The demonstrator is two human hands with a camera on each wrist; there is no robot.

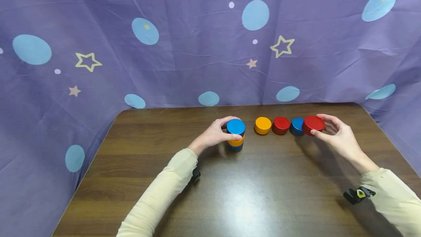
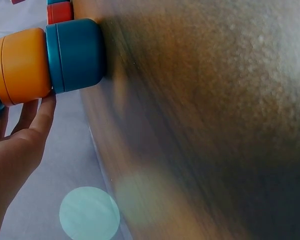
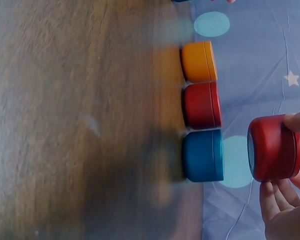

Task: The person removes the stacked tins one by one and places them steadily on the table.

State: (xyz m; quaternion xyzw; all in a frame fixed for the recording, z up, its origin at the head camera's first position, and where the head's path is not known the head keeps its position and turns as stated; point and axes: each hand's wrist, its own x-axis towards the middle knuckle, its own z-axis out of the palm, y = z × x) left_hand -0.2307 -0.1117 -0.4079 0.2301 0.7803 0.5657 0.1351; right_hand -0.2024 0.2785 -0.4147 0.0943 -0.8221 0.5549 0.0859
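Near the far middle of the table, my left hand (image 1: 213,133) grips a stack of three round, lidded tins. A blue tin (image 1: 235,126) is on top, an orange tin (image 2: 22,65) in the middle and another blue tin (image 2: 77,56) at the bottom, on the tabletop. On the right, my right hand (image 1: 344,141) holds a red tin (image 3: 274,149) by its sides, thumb on one side and fingers on the other. That red tin is raised off the table, beside and above a blue tin (image 3: 204,156) that stands at the end of a row.
The row along the table's far side also has an orange tin (image 1: 262,125) and a red tin (image 1: 281,125), between the stack and the blue tin. Brown wooden table (image 1: 138,178) lies under everything. A purple patterned cloth (image 1: 184,46) hangs behind its far edge.
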